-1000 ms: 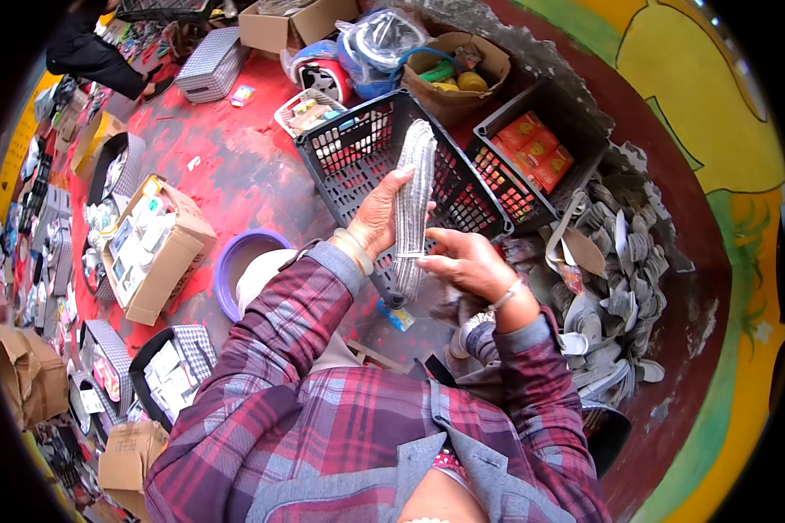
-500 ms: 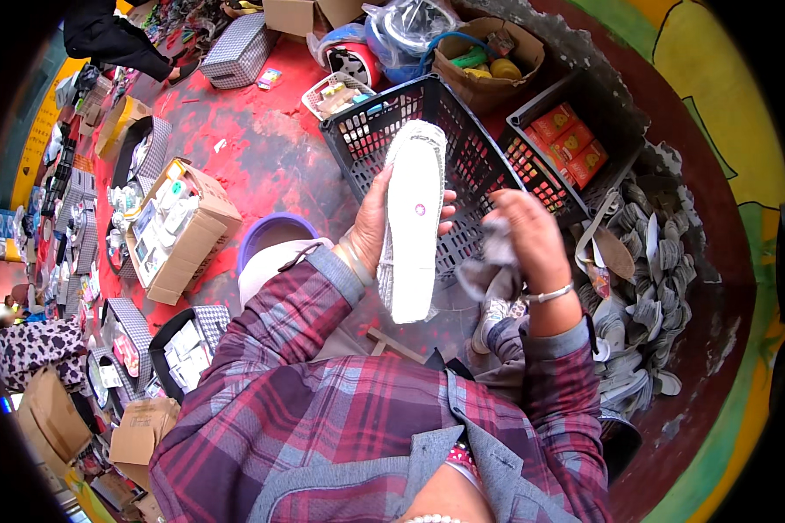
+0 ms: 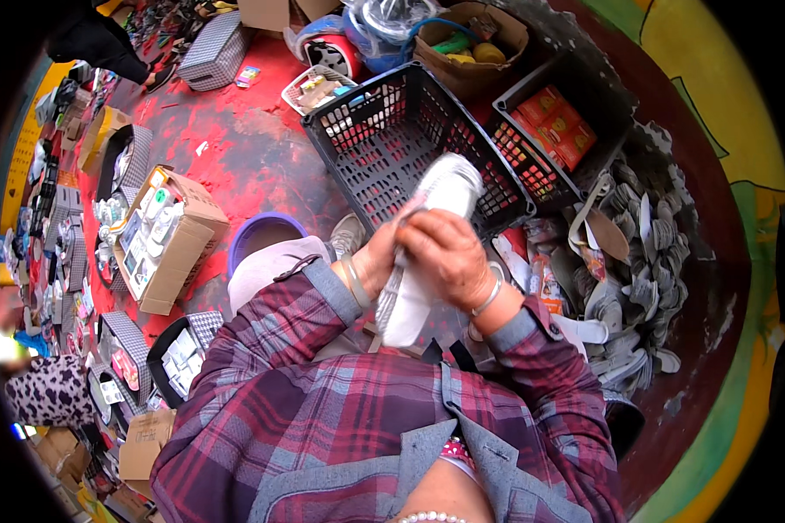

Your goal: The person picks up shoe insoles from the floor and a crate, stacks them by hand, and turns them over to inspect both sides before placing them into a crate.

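Observation:
A stack of white insoles lies tilted across the middle of the view, one end toward my chest and the other over the crate. My left hand grips the stack from its left side, fingers partly hidden underneath. My right hand is closed over the middle of the stack, with fingers bent against its upper face. Whether anything thin is pinched between those fingers cannot be made out. Just beyond the far end of the stack stands a black plastic crate with slotted walls.
To the right, a large pile of grey-white insoles rests against the wall. A second black crate holds orange boxes. Left of my knees sits a purple basin. A cardboard box of packaged goods stands farther left.
My right hand has moved left from beside the stack onto its middle, and the greyish item seen in it is no longer visible. The stack has tilted, its far end swinging right.

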The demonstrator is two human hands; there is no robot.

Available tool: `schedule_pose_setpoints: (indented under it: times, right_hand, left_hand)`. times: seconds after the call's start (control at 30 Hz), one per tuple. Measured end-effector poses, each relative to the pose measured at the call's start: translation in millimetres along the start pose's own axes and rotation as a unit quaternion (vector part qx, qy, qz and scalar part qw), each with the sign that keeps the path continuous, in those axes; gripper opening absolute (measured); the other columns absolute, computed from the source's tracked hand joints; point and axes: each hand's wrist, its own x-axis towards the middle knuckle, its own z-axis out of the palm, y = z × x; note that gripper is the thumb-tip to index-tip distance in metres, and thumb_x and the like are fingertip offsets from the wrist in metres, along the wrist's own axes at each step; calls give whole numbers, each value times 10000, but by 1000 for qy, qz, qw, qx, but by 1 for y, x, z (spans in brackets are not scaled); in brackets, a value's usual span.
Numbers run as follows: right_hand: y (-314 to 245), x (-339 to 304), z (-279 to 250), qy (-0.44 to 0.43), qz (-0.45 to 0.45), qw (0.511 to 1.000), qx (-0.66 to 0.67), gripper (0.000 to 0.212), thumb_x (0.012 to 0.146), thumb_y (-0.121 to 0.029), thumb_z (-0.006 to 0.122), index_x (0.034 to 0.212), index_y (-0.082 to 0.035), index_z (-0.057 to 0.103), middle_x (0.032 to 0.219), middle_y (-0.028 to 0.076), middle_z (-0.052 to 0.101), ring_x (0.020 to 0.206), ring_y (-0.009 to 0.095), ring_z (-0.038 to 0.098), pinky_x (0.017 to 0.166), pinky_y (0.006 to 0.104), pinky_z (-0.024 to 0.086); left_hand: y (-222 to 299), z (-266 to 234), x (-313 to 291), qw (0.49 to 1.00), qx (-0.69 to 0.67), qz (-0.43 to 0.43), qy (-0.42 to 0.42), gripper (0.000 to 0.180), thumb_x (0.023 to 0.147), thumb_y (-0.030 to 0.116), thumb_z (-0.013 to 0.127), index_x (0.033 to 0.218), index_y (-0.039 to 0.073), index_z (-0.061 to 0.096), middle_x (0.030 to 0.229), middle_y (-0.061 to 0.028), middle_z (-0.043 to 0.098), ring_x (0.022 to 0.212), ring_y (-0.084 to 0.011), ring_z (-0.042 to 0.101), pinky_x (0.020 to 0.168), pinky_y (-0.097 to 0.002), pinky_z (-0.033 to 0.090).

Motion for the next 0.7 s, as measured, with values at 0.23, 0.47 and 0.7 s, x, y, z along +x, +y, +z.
schedule_pose_setpoints:
  times: [0.23,0.47,0.7]
  right_hand:
    - [118,-25,-26,81,244,941,-221,170,768,-11,583,923,-49,643,881,106,619,838,303,575,749,349,476]
    - [53,15,-46,174,100,979,18,203,801,-49,607,1002,-41,636,1014,97,630,951,260,598,841,370,455]
    - [40,10,-19,73,18,993,-89,265,728,-86,632,988,-128,659,966,56,620,914,234,584,782,339,460]
  left_hand:
    - [-13,14,-4,988,100,-30,-114,617,922,557,370,1250,45,478,951,-190,626,744,-253,647,616,-347,551]
    - [12,6,2,989,29,12,-142,637,909,596,348,1251,74,475,982,-188,615,741,-269,642,621,-396,551]
    - [8,2,-11,982,31,-4,-188,520,928,497,422,1159,48,548,952,-115,647,822,-203,640,769,-338,535]
